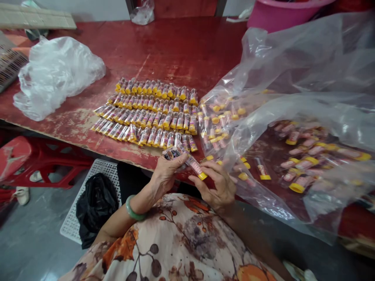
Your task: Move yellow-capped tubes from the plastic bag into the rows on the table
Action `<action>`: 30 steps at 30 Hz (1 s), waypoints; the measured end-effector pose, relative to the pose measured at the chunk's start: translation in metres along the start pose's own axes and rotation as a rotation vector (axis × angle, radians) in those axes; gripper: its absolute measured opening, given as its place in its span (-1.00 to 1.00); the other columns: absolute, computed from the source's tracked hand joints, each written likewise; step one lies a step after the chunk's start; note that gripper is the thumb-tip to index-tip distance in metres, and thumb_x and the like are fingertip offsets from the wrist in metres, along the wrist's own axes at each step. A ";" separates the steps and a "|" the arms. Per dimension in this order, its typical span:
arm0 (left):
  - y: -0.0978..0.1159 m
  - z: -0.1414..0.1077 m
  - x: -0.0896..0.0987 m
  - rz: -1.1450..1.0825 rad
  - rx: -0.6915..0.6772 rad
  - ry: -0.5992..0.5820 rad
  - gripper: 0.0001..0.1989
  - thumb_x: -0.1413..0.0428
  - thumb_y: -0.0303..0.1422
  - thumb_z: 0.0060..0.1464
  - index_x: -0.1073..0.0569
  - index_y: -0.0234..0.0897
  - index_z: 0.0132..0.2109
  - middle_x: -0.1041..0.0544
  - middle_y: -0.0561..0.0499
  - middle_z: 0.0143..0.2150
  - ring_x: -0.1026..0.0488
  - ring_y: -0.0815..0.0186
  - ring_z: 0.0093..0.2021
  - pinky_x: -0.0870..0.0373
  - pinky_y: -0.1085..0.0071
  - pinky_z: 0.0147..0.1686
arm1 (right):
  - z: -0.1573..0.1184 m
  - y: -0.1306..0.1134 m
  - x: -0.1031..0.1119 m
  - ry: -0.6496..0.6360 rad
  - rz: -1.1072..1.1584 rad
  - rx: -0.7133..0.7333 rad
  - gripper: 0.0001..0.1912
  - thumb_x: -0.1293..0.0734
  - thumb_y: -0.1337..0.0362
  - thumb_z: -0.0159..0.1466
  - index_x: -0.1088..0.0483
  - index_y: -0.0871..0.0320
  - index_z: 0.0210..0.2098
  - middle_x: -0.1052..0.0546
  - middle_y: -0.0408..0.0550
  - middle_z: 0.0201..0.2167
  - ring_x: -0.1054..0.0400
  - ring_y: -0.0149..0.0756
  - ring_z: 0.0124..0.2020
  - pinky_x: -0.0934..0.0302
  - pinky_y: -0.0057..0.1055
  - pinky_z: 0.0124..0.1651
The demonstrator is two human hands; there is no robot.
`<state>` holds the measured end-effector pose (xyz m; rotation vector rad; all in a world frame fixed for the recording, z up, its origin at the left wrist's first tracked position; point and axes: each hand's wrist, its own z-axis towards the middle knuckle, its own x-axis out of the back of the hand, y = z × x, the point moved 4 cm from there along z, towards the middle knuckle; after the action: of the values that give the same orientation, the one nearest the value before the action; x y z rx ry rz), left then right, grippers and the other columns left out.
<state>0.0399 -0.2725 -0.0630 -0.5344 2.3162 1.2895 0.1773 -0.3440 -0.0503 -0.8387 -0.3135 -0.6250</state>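
My left hand (168, 171), with a green bangle on its wrist, is closed around a small printed stack (172, 153) of labels or cards. A clear tube (193, 166) with pink contents and a yellow end slants out between its thumb and fingers. At the yellow end, the thumb and fingertips of my right hand (219, 186) close on the tube. Just beyond my hands, rows of similar yellow-ended tubes (152, 117) lie packed side by side on the red table (187, 50). Loose tubes (306, 162) lie to the right, in and under a large clear plastic bag (281, 101).
A crumpled white plastic bag (58, 74) lies at the left beside a basket (10, 60). A pink tub (281, 13) stands at the back right. Below the table's edge are a red stool (17, 160) and a black bag (98, 207) on a white perforated surface (70, 218).
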 end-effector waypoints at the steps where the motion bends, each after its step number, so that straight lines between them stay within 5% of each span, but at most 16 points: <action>1: 0.001 0.000 0.001 -0.006 0.009 -0.009 -0.60 -0.48 -0.32 -0.38 -0.51 -0.36 -0.37 -0.55 0.05 -0.43 -0.47 0.40 -0.47 -0.48 0.47 -0.40 | 0.005 -0.002 0.001 -0.009 0.060 0.012 -0.61 -0.38 0.36 0.24 -0.35 0.03 0.06 -0.50 0.01 -0.08 -0.45 -0.07 -0.06 -0.40 -0.07 -0.06; 5: 0.002 -0.001 0.002 -0.012 0.053 -0.093 -0.52 -0.50 -0.29 -0.47 -0.52 -0.36 -0.35 -0.56 0.03 -0.42 -0.48 0.39 -0.46 -0.47 0.47 -0.36 | 0.020 -0.003 0.006 -0.043 0.206 -0.012 -0.61 -0.27 0.45 0.27 -0.35 0.10 0.08 -0.45 0.06 -0.04 -0.43 -0.21 -0.14 -0.40 -0.20 -0.10; 9: -0.002 -0.007 -0.003 0.002 0.090 -0.216 -0.54 -0.51 -0.28 -0.47 -0.54 -0.38 -0.37 -0.56 0.02 -0.42 -0.47 0.38 -0.45 -0.45 0.46 -0.37 | 0.024 -0.003 0.010 0.060 0.253 -0.055 -0.60 -0.31 0.46 0.22 -0.40 0.12 0.05 -0.46 0.04 -0.06 -0.41 -0.33 -0.31 -0.39 -0.28 -0.21; 13: -0.004 -0.013 -0.007 0.008 0.095 -0.202 -0.53 -0.51 -0.27 -0.50 -0.53 -0.37 -0.39 -0.54 0.05 -0.47 -0.43 0.42 -0.48 -0.41 0.49 -0.38 | 0.030 -0.016 0.010 0.143 0.210 0.018 -0.69 -0.30 0.50 0.20 -0.48 0.14 -0.09 -0.53 0.00 -0.21 -0.46 -0.24 -0.20 -0.39 -0.31 -0.21; 20: -0.003 -0.015 -0.010 0.016 0.099 -0.184 -0.54 -0.51 -0.27 -0.48 -0.54 -0.34 -0.38 -0.55 0.04 -0.44 -0.46 0.41 -0.46 -0.44 0.48 -0.36 | 0.031 -0.023 0.011 0.232 0.114 -0.005 -0.78 -0.29 0.51 0.22 -0.50 0.12 -0.25 -0.55 -0.06 -0.31 -0.48 -0.31 -0.32 -0.40 -0.36 -0.31; 30: -0.007 -0.010 -0.008 0.035 0.070 -0.177 -0.56 -0.49 -0.26 -0.41 -0.53 -0.34 -0.35 -0.54 0.06 -0.42 -0.44 0.42 -0.44 -0.40 0.49 -0.33 | 0.031 -0.022 0.010 0.229 0.068 0.056 -0.75 -0.31 0.59 0.19 -0.49 0.18 -0.22 -0.55 0.02 -0.29 -0.47 -0.29 -0.30 -0.40 -0.38 -0.32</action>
<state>0.0481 -0.2838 -0.0588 -0.3441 2.2230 1.2150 0.1707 -0.3349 -0.0121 -0.7140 -0.0941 -0.6393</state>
